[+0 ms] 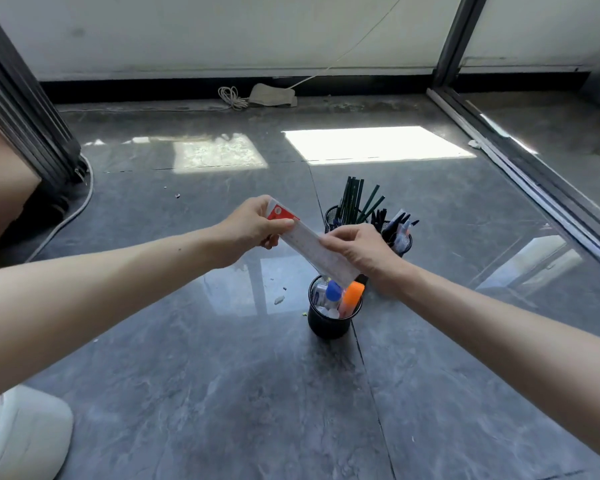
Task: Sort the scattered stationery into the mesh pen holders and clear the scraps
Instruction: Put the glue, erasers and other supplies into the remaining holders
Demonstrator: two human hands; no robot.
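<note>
Floor (222,393): grey marbled tiles are carrying everything, with sunlit patches lying toward the far wall and a tile seam running under the holders.
Left hand (253,226): it is closing thumb and fingers on the red-capped upper end of the ruler, holding it above the floor near the middle of the tiles.
Right hand (357,251): it is pinching the ruler near its middle, fingers curled over the top edge, just in front of the two far holders.
Ruler (314,249): a pale ruler in a clear sleeve with a red label is slanting down from the left hand toward the near holder, its lower end sitting just over that holder's rim.
Near holder (328,323): a black mesh cup is standing on the tile seam, holding an orange highlighter (352,301), a blue-capped glue stick (333,292) and small white pieces.
Far left holder (333,214): a mesh cup is standing behind the hands, filled with upright dark green pencils (355,199).
Far right holder (404,244): it is standing just beside the pencil cup, packed with dark pens (394,221).
Scraps (279,300): small pale bits are lying on the floor just left of the near holder.
</note>
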